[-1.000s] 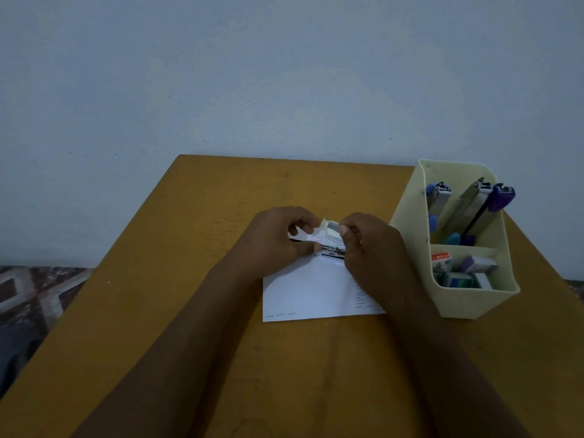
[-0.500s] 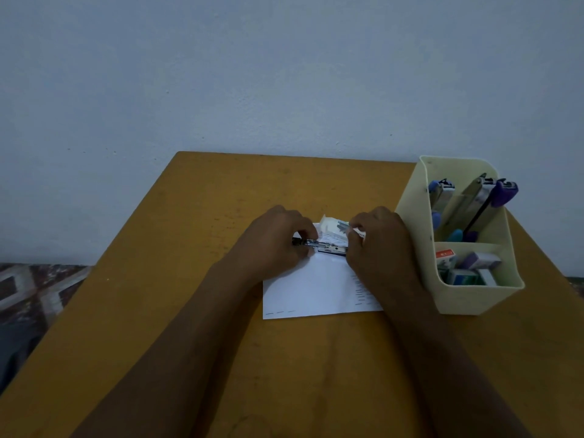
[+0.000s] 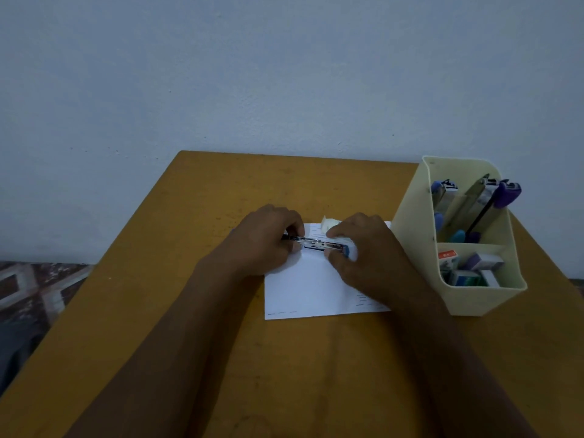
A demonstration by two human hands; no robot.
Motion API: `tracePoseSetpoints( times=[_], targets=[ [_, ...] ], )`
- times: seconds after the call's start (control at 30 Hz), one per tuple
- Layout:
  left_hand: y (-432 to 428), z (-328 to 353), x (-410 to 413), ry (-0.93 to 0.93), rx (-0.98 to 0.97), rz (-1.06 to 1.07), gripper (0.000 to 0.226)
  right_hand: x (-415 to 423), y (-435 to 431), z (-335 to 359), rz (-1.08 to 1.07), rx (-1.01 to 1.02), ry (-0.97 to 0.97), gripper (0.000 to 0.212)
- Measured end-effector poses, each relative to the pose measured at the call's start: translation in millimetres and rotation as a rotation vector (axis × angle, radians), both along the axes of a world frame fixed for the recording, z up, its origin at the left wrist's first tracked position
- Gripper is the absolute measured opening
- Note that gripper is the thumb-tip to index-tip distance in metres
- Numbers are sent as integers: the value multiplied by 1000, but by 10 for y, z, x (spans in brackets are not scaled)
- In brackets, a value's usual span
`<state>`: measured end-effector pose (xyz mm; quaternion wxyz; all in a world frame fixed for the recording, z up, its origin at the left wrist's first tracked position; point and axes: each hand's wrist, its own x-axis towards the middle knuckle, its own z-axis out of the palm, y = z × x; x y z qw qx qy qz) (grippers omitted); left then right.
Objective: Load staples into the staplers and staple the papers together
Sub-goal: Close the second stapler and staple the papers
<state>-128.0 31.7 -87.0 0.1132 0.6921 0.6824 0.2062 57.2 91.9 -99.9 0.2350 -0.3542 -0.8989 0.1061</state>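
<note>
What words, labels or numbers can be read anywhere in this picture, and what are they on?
No text here is legible.
Paper: short printed lines near its edges, too small to read.
Red-and-white box in the front compartment of the organizer: pale marks on the red patch, too blurred.
Other small boxes beside it: print too blurred.
Stapler: no lettering shows.

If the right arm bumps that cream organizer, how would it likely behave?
The organizer looks like thin plastic, so probably light and apt to slide. The staplers standing tall in its back compartment may make it tippy.
</note>
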Motion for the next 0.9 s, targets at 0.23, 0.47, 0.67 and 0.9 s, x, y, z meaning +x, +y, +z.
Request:
tracePoseSetpoints(
  times=[0.23,0.47,0.67,0.9],
  targets=[
    [-30,28,-68,-105,29,-21,11,-25,-11,22,-16,-119,100,12],
    [-71,37,-47,-224,46,-114,25,2,-46,116,-91,-457,422,24],
    [-81,76,93,-162,70,-192,51,19,-40,151,-80,-626,593,28],
    [-56,35,144,-64,178,-246,59,20,-45,165,-39,-676,663,25]
  ],
)
